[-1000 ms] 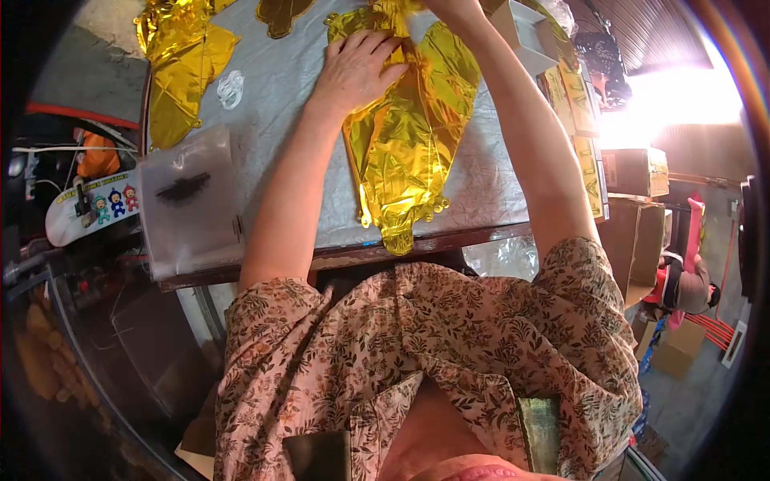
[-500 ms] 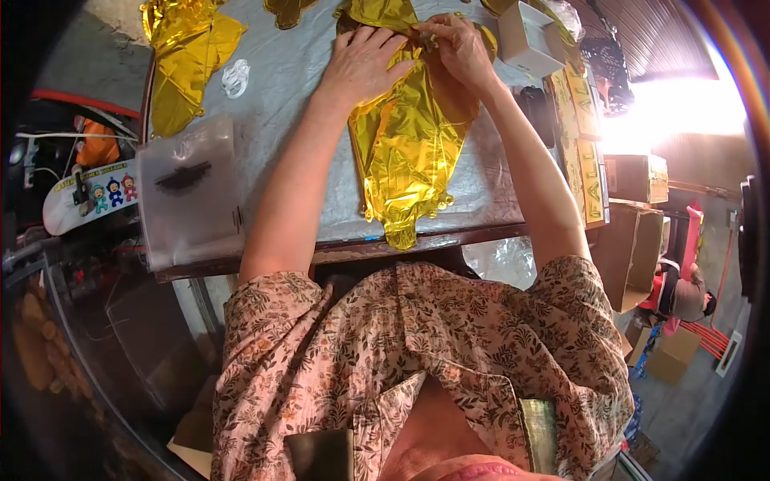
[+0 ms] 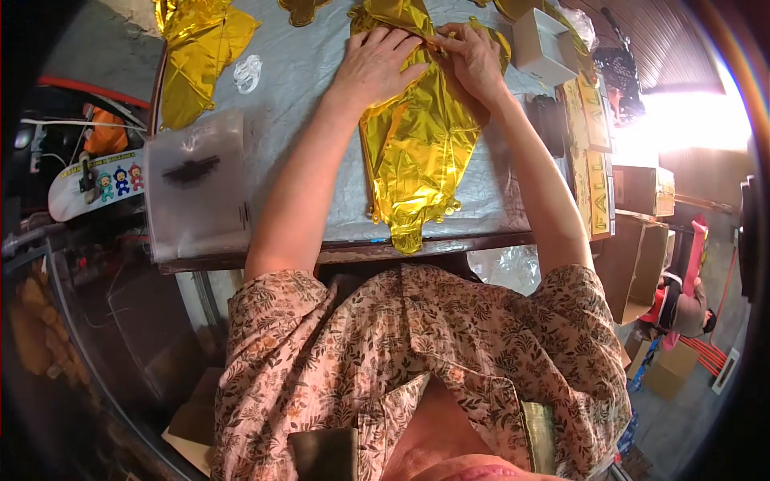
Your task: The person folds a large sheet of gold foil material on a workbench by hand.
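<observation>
A flattened gold foil balloon [image 3: 421, 156] lies lengthwise on the grey-covered table, its narrow tab reaching over the front edge. My left hand [image 3: 378, 70] rests flat on its upper part, fingers stretched out and thumb apart. Close beside it, my right hand [image 3: 475, 64] has thumb and bent fingers closed on a fold of the same foil. The exact pinch point is partly hidden by the fingers.
More gold foil [image 3: 200, 60] lies at the table's left, near a white coil of string [image 3: 248, 74] and a clear plastic bag [image 3: 196, 188]. At right stand a white open box [image 3: 545, 48] and printed cartons [image 3: 597, 180]. Another person [image 3: 682, 305] is at far right.
The fingers of my right hand have shifted a little and lie lower over the foil. My left hand stays flat on the balloon. The whole view has moved slightly.
</observation>
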Motion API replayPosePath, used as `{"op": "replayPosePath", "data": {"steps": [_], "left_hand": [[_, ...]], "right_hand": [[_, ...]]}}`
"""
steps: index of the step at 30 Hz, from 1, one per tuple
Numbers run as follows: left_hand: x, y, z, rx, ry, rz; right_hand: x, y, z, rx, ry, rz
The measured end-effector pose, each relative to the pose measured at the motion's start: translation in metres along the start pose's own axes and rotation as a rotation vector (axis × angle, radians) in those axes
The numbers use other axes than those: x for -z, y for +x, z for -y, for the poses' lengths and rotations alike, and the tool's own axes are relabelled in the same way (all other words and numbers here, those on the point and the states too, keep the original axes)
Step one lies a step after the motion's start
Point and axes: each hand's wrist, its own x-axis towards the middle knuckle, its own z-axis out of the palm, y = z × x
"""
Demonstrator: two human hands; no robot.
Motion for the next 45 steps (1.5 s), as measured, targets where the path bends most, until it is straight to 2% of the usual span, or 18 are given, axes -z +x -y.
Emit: {"op": "replayPosePath", "data": {"steps": [9,11,12,14,17,18,20,21,23,24,27,32,34,36,40,45], "left_hand": [[0.002,0.004,0.005,0.004,-0.061,0.007],[0.001,0.009,0.015,-0.055,-0.362,-0.188],[0.002,0.008,0.023,-0.060,-0.358,-0.186],[0.023,0.007,0.036,0.225,-0.433,-0.212],[0.041,0.010,0.048,0.132,-0.125,-0.774],[0.043,0.009,0.043,0.128,-0.125,-0.771],[0.047,0.007,0.025,-0.089,-0.177,-0.528],[0.045,0.005,0.009,-0.057,-0.281,-0.351],[0.028,0.008,-0.003,-0.116,-0.199,-0.209],[0.024,0.006,-0.006,-0.145,-0.081,-0.189],[0.012,0.004,-0.001,-0.091,-0.030,-0.130],[0.002,-0.004,0.001,-0.030,-0.075,-0.127],[-0.004,-0.005,0.000,-0.027,-0.081,-0.136],[-0.007,-0.005,0.001,-0.034,-0.048,-0.207],[-0.006,-0.005,0.002,-0.034,-0.028,-0.213],[-0.003,-0.006,0.001,-0.015,-0.061,-0.163]], "right_hand": [[0.013,0.005,0.008,0.034,-0.124,0.069],[0.017,0.007,0.014,0.034,-0.137,0.061],[0.018,0.008,0.017,0.032,-0.153,0.059],[0.018,0.011,0.020,0.038,-0.166,0.049],[0.018,0.012,0.022,0.040,-0.199,0.049],[0.018,0.013,0.023,0.042,-0.218,0.059],[0.017,0.013,0.021,0.039,-0.197,0.047],[0.016,0.013,0.021,0.043,-0.177,0.036],[0.016,0.012,0.020,0.051,-0.161,0.043],[0.017,0.012,0.018,0.050,-0.154,0.051],[0.016,0.012,0.018,0.048,-0.145,0.048],[0.015,0.010,0.009,0.046,-0.118,0.081],[0.015,0.010,0.003,0.016,-0.002,0.085],[0.013,0.009,-0.005,0.020,-0.040,0.045],[0.011,0.002,-0.008,0.083,-0.169,0.008],[0.011,-0.002,0.003,0.068,-0.139,0.001]]}}
